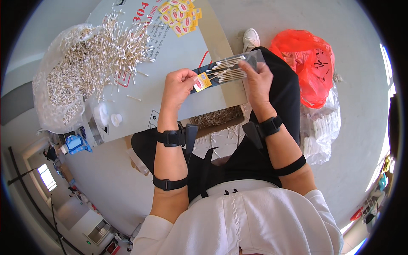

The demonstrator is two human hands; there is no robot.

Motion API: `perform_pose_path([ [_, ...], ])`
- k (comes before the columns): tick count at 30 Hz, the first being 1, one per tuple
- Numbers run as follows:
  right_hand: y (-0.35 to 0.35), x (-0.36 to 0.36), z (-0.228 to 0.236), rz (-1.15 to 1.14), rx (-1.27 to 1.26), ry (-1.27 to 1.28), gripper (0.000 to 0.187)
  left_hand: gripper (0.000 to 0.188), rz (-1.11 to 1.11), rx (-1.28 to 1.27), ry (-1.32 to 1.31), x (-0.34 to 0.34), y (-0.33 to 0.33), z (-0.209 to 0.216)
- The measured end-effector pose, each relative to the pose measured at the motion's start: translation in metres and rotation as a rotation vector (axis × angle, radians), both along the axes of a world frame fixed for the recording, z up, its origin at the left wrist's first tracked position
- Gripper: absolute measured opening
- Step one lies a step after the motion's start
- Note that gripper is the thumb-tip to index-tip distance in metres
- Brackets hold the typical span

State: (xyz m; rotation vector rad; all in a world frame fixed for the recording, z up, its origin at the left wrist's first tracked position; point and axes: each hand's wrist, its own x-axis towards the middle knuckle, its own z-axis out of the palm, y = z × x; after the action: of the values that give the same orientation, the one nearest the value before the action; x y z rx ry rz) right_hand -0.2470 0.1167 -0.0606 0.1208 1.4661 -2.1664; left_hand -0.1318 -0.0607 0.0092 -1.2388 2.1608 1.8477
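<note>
My left hand [178, 87] pinches the left end of a clear plastic packet [225, 70], next to its small yellow and red label [202, 81]. The packet holds several white cotton swabs [227, 68] lying side by side. My right hand [257, 83] grips the packet's right end, with fingers pressed on the swabs. Both hands hold the packet just above a grey cardboard work surface [178, 55] over my lap. Black straps ring both wrists and forearms.
A big heap of loose cotton swabs [97, 51] spills from a clear bag [51, 93] at the left. Yellow and red labels [180, 17] lie at the top. A red plastic bag [308, 63] and a clear bag of packs [323, 127] sit at the right. A box of swabs [221, 117] lies under the board.
</note>
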Motion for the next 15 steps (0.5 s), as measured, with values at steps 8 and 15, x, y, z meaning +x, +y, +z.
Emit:
perform_pose_path([
  [8, -0.004, -0.016, 0.035, -0.015, 0.547, 1.181, 0.016, 0.006, 0.027, -0.076, -0.008, 0.004, -0.001, -0.003],
  [15, -0.026, -0.015, 0.033, 0.481, 0.676, 1.308, 0.007, 0.006, 0.008, -0.072, -0.018, 0.009, -0.001, -0.005],
])
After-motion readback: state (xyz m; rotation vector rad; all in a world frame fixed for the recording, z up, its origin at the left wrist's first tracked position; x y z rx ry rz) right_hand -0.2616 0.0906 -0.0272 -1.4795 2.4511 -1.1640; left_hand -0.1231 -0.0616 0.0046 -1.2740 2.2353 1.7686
